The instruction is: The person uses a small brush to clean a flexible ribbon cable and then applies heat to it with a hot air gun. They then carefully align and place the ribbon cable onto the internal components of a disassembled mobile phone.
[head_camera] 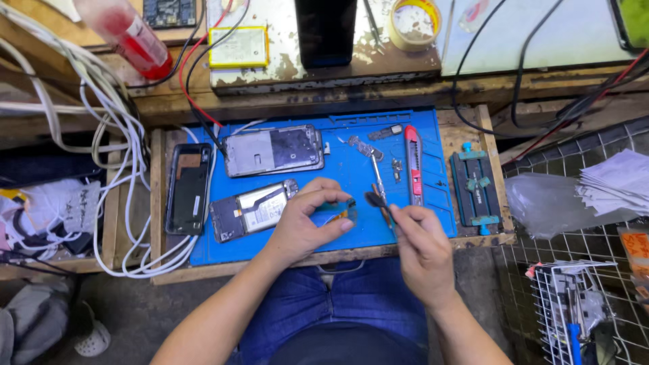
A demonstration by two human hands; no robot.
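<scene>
Blue repair mat (338, 176), near edge: left hand (307, 223) pinching small flex part (343, 213), right hand (422, 247) gripping brush (376, 200); cleaning underway, light strokes needed.

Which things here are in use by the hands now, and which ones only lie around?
In use:
left hand
small flat part in its fingers
right hand
dark-tipped tool

Lying about:
two opened phones
black phone frame
red utility knife
blue clamp jig
tape roll
red bottle
</scene>
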